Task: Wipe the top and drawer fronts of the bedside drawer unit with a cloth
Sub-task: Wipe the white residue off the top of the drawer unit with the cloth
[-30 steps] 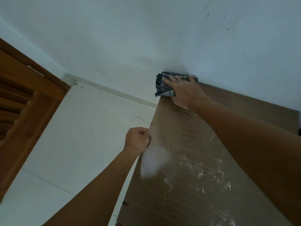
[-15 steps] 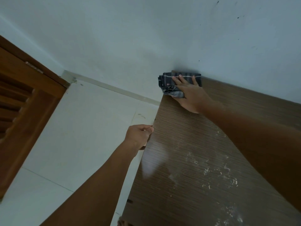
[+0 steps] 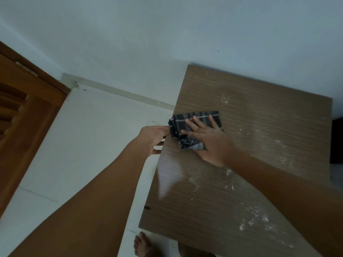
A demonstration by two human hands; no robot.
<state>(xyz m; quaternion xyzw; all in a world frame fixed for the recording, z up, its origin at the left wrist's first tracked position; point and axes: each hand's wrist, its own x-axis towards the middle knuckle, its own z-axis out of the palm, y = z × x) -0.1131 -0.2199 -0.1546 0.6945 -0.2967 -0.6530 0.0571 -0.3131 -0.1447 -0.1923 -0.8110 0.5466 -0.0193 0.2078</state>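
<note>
The brown wood-grain top of the bedside drawer unit (image 3: 259, 127) fills the right half of the head view, speckled with white dust. A folded dark plaid cloth (image 3: 178, 127) lies near its left edge. My right hand (image 3: 209, 140) presses flat on the cloth with fingers spread. My left hand (image 3: 154, 138) is cupped against the left edge of the top, just beside the cloth, fingers curled under the edge. The drawer fronts are out of sight.
A pale wall (image 3: 167, 34) stands directly behind the unit. White floor tiles (image 3: 83, 145) spread to the left, with a brown wooden louvred door (image 3: 22, 108) at the far left. A bare foot (image 3: 143, 245) shows below the unit's front edge.
My right hand has dragged the cloth from the back left corner by the wall toward me along the left edge. My left hand stays at that edge, its fingers looser.
</note>
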